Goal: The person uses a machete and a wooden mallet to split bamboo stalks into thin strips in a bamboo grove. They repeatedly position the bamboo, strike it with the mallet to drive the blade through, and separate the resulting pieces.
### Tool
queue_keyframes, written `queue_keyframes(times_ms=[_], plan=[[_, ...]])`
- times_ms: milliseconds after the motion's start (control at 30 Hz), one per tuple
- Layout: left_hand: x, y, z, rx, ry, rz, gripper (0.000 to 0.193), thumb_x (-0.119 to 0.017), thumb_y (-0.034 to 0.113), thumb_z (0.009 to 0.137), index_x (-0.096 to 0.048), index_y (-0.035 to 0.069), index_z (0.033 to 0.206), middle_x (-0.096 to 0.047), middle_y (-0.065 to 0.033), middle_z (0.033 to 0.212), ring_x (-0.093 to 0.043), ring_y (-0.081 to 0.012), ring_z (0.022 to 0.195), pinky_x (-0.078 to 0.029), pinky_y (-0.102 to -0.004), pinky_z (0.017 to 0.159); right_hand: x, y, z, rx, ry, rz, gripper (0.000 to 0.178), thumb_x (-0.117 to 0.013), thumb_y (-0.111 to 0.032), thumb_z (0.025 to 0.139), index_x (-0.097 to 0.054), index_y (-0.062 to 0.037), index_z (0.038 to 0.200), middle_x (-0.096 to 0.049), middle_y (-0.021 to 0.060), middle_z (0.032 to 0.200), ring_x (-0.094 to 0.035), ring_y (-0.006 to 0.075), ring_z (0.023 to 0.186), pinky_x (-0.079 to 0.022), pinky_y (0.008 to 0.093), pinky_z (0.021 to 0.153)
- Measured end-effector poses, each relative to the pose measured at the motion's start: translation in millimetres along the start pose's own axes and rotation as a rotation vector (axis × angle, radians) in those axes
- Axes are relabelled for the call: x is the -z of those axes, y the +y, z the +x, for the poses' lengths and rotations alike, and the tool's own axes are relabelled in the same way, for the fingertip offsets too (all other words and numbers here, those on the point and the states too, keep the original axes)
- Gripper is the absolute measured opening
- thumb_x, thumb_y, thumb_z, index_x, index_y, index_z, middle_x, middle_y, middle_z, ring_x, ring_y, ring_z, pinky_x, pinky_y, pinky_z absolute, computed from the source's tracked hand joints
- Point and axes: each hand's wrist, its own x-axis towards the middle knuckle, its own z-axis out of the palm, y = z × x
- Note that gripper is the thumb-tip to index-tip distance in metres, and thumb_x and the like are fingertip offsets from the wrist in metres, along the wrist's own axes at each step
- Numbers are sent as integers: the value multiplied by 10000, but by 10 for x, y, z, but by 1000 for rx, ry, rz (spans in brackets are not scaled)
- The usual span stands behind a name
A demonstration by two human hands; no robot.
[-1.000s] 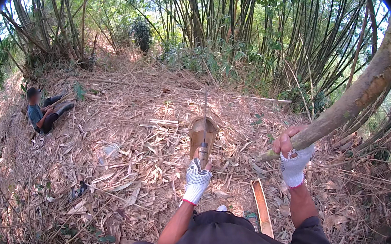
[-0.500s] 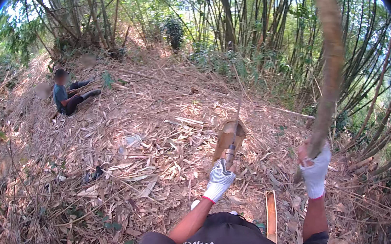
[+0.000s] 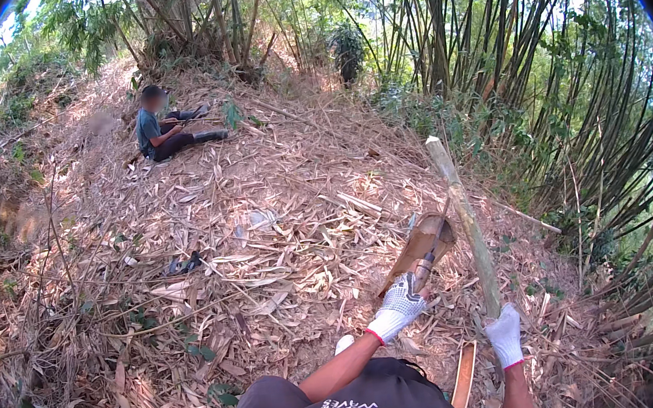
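My left hand (image 3: 401,307), in a white knitted glove with grey dots and a red cuff edge, is closed around the handle of a long knife (image 3: 426,261). The knife's dark, narrow blade points away and to the right, along a split bamboo piece (image 3: 404,261) on the ground. Whether the blade is stuck into the bamboo I cannot tell. A thick wooden stick (image 3: 471,236) with a pale cut end is gripped low by my gloved right hand (image 3: 506,337). It leans just right of the blade; I cannot tell whether the two touch.
Another halved bamboo piece (image 3: 465,378) lies between my body and right forearm. Dry bamboo leaves (image 3: 269,267) cover the slope. A person (image 3: 153,131) sits on the ground at the far left. Bamboo clumps (image 3: 476,34) stand behind and to the right. A dark item (image 3: 184,264) lies left of centre.
The raised stick has swung down, and its far end now stands beside the knife blade. My left hand keeps its hold on the knife. The whole view has shifted toward the left.
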Motion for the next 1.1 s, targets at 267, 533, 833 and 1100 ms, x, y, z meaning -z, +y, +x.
queue_keyframes(times_ms=[267,533,833,1100], plan=[[105,239,27,160,-52,91,568,-656,317,775,-477,-52,1170,-606,-303,1052,-613,-428,997,-501,-477,820,-31,-277,120,158,175,85,389,-732,-132,743,-566,4,1067,-615,182,788,-615,368,702,-484,417,646],[36,195,-16,150,-19,130,515,-652,347,800,-509,-30,1122,-611,-288,1008,-620,-432,932,-497,-492,795,747,-1170,437,49,439,963,294,-734,-140,745,-557,15,921,-579,132,680,-604,336,612,-511,388,601],[-300,-220,100,146,20,226,594,-607,453,791,-537,-4,1163,-641,-262,995,-628,-409,983,-499,-458,832,275,-37,593,-76,-144,-407,328,-672,-224,731,-588,42,903,-634,296,813,-650,429,801,-528,494,721],[-390,-322,162,146,44,55,375,-630,257,758,-582,-17,1009,-643,-266,920,-643,-412,867,-517,-485,757,692,-770,688,-5,494,590,365,-761,-118,707,-566,21,982,-638,220,772,-627,386,676,-504,403,601]])
